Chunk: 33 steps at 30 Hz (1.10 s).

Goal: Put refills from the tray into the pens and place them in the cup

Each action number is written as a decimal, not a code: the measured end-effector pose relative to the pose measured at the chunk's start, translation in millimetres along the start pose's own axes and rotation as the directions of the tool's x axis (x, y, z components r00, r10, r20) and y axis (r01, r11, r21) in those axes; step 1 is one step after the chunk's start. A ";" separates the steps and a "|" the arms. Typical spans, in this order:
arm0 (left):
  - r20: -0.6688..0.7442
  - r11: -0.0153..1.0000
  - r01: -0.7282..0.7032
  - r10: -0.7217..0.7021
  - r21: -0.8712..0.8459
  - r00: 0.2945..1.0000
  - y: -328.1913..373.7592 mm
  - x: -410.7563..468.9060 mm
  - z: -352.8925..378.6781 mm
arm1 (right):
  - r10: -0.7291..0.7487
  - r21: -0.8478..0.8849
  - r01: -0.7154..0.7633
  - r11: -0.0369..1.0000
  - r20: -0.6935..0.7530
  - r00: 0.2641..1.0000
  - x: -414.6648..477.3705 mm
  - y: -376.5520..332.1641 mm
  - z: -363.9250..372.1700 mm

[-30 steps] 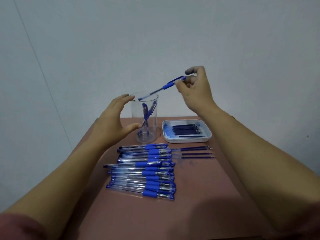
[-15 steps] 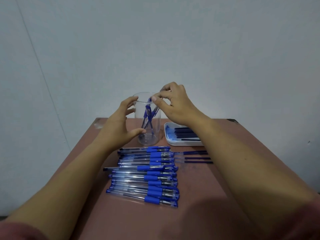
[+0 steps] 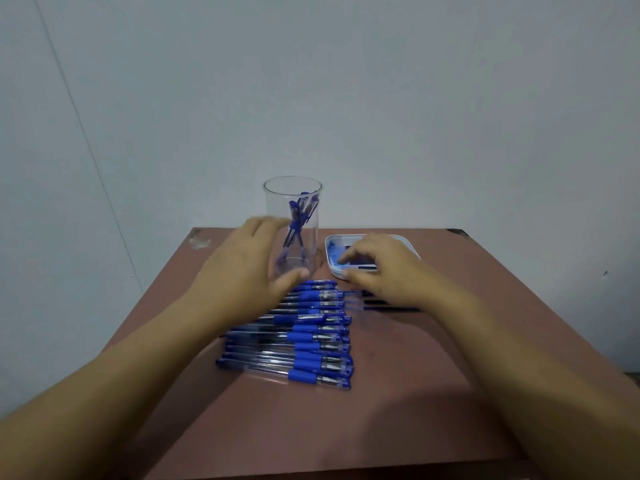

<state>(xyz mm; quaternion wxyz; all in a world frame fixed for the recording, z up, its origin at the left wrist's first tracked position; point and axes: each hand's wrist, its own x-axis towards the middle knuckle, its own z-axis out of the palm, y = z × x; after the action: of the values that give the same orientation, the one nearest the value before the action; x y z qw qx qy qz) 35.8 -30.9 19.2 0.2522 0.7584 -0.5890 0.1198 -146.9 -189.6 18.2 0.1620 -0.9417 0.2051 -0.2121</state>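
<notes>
Roughly a dozen pens (image 3: 304,337) lie in a row on the table (image 3: 433,393), long axes left-right. Their blue sleeves and metal tips sit toward the right; barrels are clear. Cup (image 3: 313,247): clear, upright, behind the row, with several standing pens (image 3: 297,220) tilted inside. White tray (image 3: 328,252), just right of the cup, holds dark refills (image 3: 362,267). Left hand (image 3: 249,268): grip spread, apparently against the cup wall; blurred. Right hand (image 3: 384,271): fingers bent down onto the refills; cannot tell whether the grip pinches one.
</notes>
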 end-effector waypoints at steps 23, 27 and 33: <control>0.311 0.999 -0.036 0.035 -0.004 0.950 5.5 -51.7 34.5 | -0.064 0.062 0.055 0.997 0.149 0.987 -25.8 -22.9 32.5; 0.296 0.998 -0.047 0.054 -0.028 0.954 4.3 -51.4 35.2 | -0.022 0.103 0.009 0.995 0.131 0.991 -26.7 -24.6 30.5; 0.129 0.988 -0.135 0.144 -0.078 0.981 5.6 -45.5 26.4 | 0.131 0.425 -0.138 0.895 0.047 0.990 -31.9 -17.9 9.1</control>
<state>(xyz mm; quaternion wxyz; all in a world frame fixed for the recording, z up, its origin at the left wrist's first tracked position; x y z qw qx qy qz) 14.8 -7.7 -23.5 0.2289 0.7125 -0.6600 0.0655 -163.3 -157.6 6.8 0.3803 -0.8686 0.2169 -0.2320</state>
